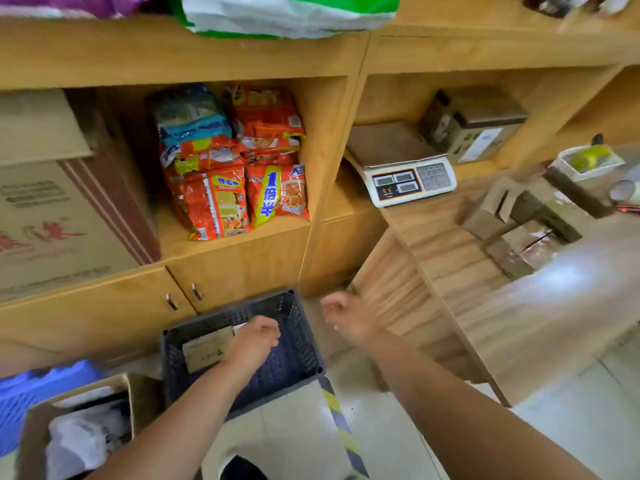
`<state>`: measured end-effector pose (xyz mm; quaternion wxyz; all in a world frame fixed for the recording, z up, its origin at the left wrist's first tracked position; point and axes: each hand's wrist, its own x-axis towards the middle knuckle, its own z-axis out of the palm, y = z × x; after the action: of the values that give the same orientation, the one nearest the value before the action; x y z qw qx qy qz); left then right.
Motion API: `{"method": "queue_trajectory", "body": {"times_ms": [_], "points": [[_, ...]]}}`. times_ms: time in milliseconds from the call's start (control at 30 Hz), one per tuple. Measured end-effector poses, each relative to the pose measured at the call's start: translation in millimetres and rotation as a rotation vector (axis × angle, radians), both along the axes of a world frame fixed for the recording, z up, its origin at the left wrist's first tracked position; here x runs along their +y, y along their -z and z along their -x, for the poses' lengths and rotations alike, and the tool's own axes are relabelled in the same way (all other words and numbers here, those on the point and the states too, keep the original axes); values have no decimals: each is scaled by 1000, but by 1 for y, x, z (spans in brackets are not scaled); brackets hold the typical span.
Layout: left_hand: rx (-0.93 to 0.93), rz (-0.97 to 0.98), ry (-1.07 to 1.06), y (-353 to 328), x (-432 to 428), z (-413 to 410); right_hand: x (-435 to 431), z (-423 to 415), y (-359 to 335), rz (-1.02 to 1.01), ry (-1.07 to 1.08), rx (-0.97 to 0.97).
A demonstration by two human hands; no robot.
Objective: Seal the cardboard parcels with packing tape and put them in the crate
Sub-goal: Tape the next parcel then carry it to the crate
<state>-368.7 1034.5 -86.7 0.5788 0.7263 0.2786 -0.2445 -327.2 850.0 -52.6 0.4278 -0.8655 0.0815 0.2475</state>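
So the dark plastic crate [298, 344] sits on the floor right in front of the wooden cupboard doors [104, 306]. One cardboard parcel [207, 348] is lying flat inside it, toward the left wall. The left hand [254, 341] is down in the crate over the parcel's right end with its fingers curled. It covers that edge, so I honestly can't tell if it's gripping the parcel or just touching it. The right hand [343, 317] hangs just right of the crate, loosely curled, nothing in it.

Around them:
- An open carton [128, 403] stuffed with white plastic bags is pressed up beside the crate.
- A blue crate [34, 393] behind that carton is cut off at the edge.
- Yellow-and-black floor tape [339, 420] runs from the crate's near corner.

Up on the shelf there's a stack of orange instant noodle packs [235, 174], and one reads "1倍半". A big printed carton [45, 220] is to the left, its writing too smeared to read.

A digital weighing scale [408, 178] sits in the next bay. More cardboard boxes [519, 223] are on the worktop at right, all badly blurred
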Motion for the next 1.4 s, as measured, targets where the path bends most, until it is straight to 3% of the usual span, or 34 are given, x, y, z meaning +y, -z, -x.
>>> {"method": "queue_trajectory", "body": {"times_ms": [300,600,800,1100,1400], "points": [[-98,-25,170,-39,-127,25,-127,70,-34,-154,278,-94],[-151,70,221,-76,-323,79,-304,147,-52,-163,295,-165],[-159,79,250,-80,-404,97,-396,171,-65,-192,378,-198],[-188,51,289,-80,-483,86,-489,161,-63,-203,462,-144],[-203,92,253,-69,-577,16,-586,110,-49,-188,485,-110]]}}
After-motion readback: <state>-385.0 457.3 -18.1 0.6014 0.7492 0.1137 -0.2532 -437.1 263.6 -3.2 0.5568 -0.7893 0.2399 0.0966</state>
